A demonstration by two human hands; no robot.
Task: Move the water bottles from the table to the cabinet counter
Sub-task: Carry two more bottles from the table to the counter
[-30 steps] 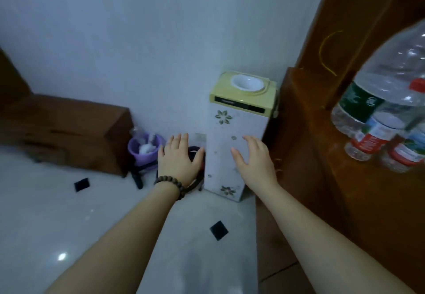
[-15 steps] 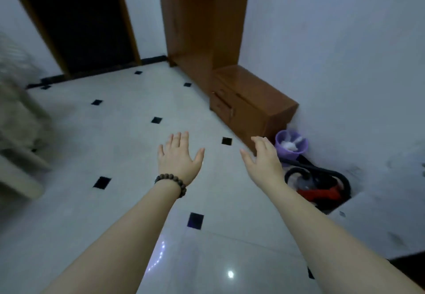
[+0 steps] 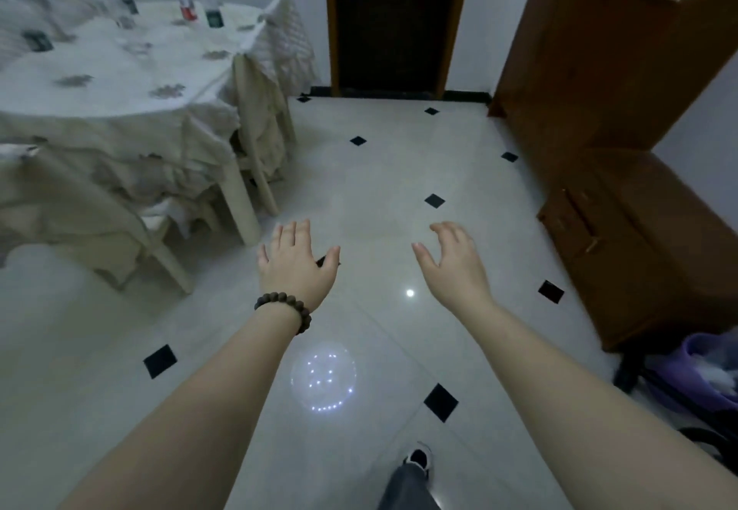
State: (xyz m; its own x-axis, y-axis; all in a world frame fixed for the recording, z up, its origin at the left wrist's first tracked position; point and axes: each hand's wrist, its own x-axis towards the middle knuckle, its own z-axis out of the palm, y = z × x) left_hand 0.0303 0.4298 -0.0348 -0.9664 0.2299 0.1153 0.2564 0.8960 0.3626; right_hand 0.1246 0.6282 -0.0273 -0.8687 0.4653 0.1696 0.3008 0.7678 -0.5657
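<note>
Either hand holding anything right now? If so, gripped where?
Nothing held. The left hand and right hand are both empty over the floor; the water bottles stand on the table.

No text can be read; the labels on the water bottles (image 3: 187, 6) are too blurred.

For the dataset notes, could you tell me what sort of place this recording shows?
Probably a home dining room: a round table under a cream floral tablecloth with clear plastic water bottles on it, covered chairs beside it, brown wooden cabinets along the right wall, and a glossy white tiled floor.
</note>
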